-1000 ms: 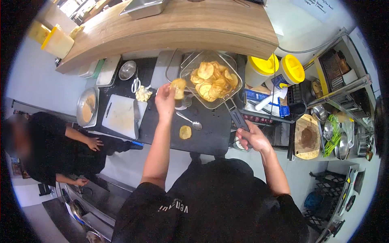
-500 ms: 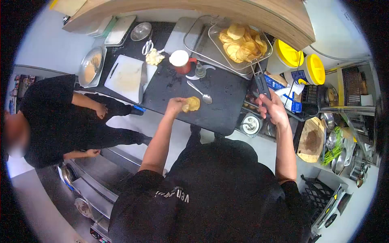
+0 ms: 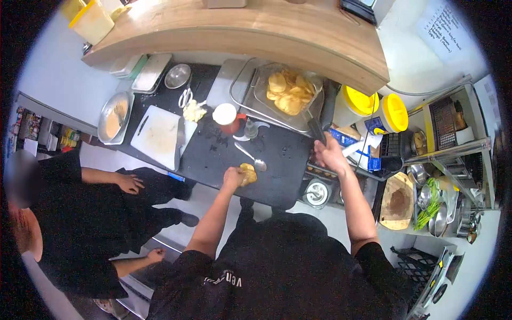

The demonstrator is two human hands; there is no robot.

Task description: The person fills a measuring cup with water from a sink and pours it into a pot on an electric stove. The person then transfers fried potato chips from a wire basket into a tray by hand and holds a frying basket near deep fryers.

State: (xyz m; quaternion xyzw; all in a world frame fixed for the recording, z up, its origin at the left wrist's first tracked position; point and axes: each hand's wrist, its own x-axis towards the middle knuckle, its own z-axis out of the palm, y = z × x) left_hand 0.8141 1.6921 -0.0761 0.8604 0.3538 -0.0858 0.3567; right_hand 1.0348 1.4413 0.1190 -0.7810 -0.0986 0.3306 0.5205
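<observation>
While the left hand (image 3: pixel 233 178) is pinching a chip (image 3: pixel 248 175) at the near edge of the table (image 3: pixel 213 152), the right hand (image 3: pixel 330 153) is meeting the end of the handle (image 3: pixel 314 126) of the basket (image 3: pixel 260 95); whether it is clamped there, one cannot tell. A spoon (image 3: pixel 259 164) is lying just beyond the chip, and a jug (image 3: pixel 229 127) and a bottle (image 3: pixel 251 129) are standing farther back, between the left hand and the basket. A board (image 3: pixel 158 136) is lying leftward. The basket is holding a heap of chips (image 3: pixel 290 97), a bowl (image 3: pixel 104 118) is holding an orange mix (image 3: pixel 112 126), and yellow-lidded tubs (image 3: pixel 358 100) are standing right of the basket.
</observation>
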